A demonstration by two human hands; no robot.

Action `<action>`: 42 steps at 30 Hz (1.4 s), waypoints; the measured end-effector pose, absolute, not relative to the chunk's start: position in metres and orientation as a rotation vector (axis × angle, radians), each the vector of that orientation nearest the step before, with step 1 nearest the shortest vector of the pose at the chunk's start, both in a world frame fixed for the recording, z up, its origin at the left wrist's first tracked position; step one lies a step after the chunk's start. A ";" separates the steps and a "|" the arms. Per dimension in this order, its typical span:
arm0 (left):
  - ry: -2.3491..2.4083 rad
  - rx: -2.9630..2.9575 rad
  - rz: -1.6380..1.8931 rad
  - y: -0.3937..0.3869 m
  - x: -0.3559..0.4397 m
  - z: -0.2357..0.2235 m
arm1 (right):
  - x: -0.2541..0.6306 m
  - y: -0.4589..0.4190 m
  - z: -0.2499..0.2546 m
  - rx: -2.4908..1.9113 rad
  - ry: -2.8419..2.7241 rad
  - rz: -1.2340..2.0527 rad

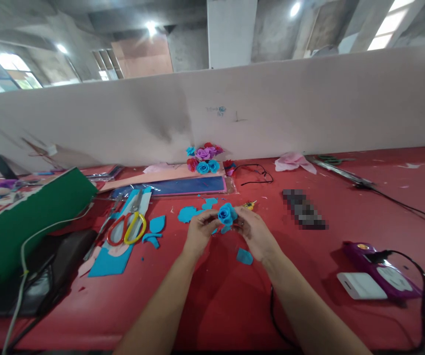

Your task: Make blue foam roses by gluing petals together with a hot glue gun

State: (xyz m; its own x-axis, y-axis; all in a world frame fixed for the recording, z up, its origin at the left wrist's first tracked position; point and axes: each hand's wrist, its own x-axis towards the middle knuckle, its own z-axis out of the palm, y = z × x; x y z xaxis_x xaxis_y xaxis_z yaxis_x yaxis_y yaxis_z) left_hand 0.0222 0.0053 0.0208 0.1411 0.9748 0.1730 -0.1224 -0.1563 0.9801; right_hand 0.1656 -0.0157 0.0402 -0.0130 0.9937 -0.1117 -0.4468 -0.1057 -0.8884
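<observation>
Both hands meet over the red table (216, 301) and hold a small blue foam rose (227, 214) between them. My left hand (200, 231) pinches it from the left with curled fingers. My right hand (255, 232) grips it from the right, fingers closed around its base. Loose blue foam petals (188, 214) lie just behind the hands, and one blue petal (244, 256) lies under my right wrist. A yellow-tipped tool (248, 204) lies just behind my right hand.
Red and yellow scissors (127, 228) rest on blue foam sheets at the left. A bunch of finished foam roses (204, 159) stands by the white partition. A green board (23, 222), a purple device (382, 268), a white box (361, 286) and cables lie around.
</observation>
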 end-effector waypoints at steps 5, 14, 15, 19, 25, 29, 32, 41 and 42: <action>0.888 1.240 1.281 0.006 0.022 0.020 | 0.166 -0.017 0.040 -0.895 -0.869 1.439; 0.878 1.201 1.340 0.008 0.022 0.015 | 0.165 -0.021 0.042 -0.891 -1.041 1.402; 0.881 1.201 1.337 0.008 0.021 0.015 | 0.166 -0.020 0.041 -0.896 -1.039 1.395; 0.896 1.248 1.285 0.007 0.020 0.018 | 0.172 -0.016 0.039 -0.940 -0.954 1.339; 0.872 1.381 1.123 0.005 0.020 0.023 | 0.178 -0.016 0.042 -0.893 -1.042 1.266; 0.879 1.448 1.054 0.007 0.020 0.018 | 0.177 -0.017 0.044 -0.930 -1.096 1.210; 0.880 1.497 1.033 0.008 0.019 0.015 | 0.179 -0.016 0.045 -0.966 -1.127 1.177; 0.860 1.654 0.952 0.009 0.014 0.022 | 0.186 -0.015 0.051 -1.016 -1.289 1.209; 0.859 1.666 0.950 0.009 0.014 0.023 | 0.187 -0.015 0.050 -1.024 -1.289 1.211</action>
